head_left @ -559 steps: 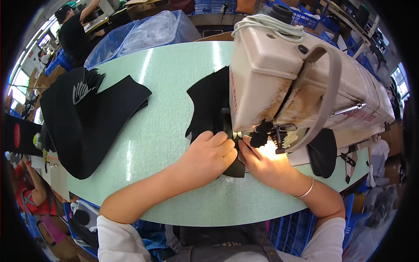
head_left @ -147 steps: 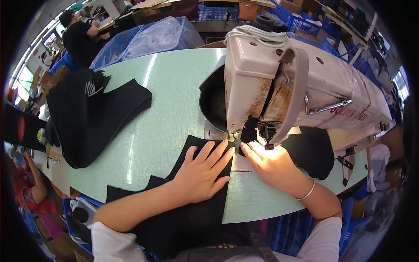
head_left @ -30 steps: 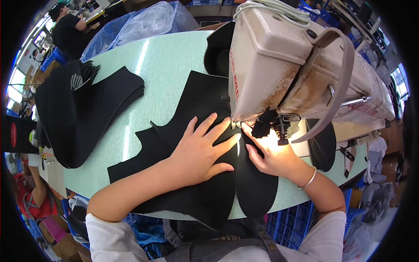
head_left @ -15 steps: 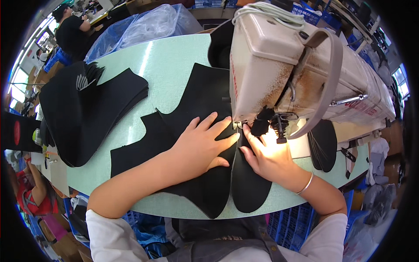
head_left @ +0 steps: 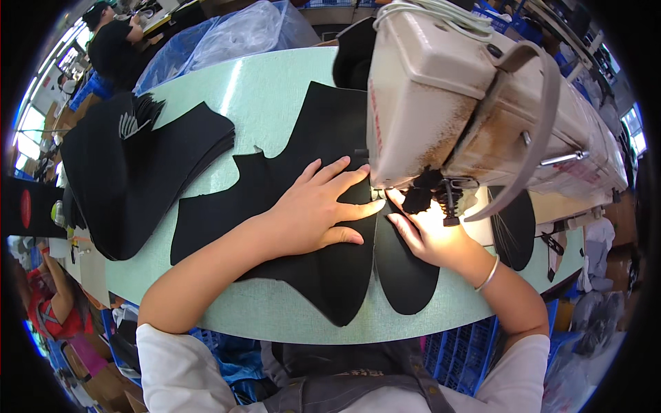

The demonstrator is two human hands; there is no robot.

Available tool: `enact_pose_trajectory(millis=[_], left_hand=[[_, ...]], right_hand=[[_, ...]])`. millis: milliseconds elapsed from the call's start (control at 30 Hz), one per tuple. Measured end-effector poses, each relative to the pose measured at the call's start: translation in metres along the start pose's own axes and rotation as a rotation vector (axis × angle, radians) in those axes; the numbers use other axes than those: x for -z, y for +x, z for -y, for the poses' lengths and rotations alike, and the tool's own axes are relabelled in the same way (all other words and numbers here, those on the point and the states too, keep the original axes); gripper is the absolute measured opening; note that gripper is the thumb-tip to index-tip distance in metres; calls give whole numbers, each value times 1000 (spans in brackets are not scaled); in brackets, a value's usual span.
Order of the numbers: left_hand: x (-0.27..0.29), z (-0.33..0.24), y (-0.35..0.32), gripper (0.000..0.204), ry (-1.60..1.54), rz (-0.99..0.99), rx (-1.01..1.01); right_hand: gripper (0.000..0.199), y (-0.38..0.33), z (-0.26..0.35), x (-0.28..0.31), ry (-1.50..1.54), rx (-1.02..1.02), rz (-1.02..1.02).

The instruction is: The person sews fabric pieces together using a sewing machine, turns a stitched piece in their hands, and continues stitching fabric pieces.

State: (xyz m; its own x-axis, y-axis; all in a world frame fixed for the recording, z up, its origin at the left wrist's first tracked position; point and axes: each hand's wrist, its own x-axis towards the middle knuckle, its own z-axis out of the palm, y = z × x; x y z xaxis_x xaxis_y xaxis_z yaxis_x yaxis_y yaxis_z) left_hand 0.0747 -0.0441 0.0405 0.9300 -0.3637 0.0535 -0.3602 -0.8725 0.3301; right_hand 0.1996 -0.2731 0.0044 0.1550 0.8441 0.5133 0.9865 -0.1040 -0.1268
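Observation:
My left hand (head_left: pixel 313 213) lies with spread fingers on a large black panel (head_left: pixel 320 286) of fabric-like sheet, its fingertips close to the presser foot (head_left: pixel 377 195). To the right, a smaller black piece with a rounded end (head_left: pixel 411 283) meets that panel along an edge running up to the foot. My right hand (head_left: pixel 437 237) rests over this rounded piece, thumb and forefinger apart, under the bright lamp of the sewing machine (head_left: pixel 427 89). Glare and the machine head hide some of its other fingers.
A stack of black cut panels (head_left: pixel 151 179) lies on the pale green table (head_left: pixel 268 89) at left. More rounded black pieces (head_left: pixel 515 234) lie right of the machine. Blue crates (head_left: pixel 458 351) stand below the table's near edge. A person in black (head_left: pixel 113 51) works at far left.
Both black pieces have slid away from me under the machine, and their near ends have spread further apart. My hands stay near the presser foot, the right one shifted slightly right.

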Motion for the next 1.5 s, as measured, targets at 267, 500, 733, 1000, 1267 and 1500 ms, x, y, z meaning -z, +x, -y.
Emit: enact_pose_trajectory(millis=[267,500,733,1000,1267,1500], left_hand=[[5,7,7,48,53,-13,-18],[54,16,14,34,-125,147,117],[19,103,105,28,596,-551,-182],[-7,115,100,10,568,-731,326],[8,103,106,21,438,-1203,193],[6,107,100,24,392,-1295,140]], right_hand=[[49,1,23,40,-144,26,26],[28,-127,-5,143,-456,-549,-74],[27,-215,-67,172,-597,-731,122],[19,-174,-40,171,-505,-814,-128],[24,-114,-148,89,-20,-643,27],[28,123,-88,22,681,-771,214]])
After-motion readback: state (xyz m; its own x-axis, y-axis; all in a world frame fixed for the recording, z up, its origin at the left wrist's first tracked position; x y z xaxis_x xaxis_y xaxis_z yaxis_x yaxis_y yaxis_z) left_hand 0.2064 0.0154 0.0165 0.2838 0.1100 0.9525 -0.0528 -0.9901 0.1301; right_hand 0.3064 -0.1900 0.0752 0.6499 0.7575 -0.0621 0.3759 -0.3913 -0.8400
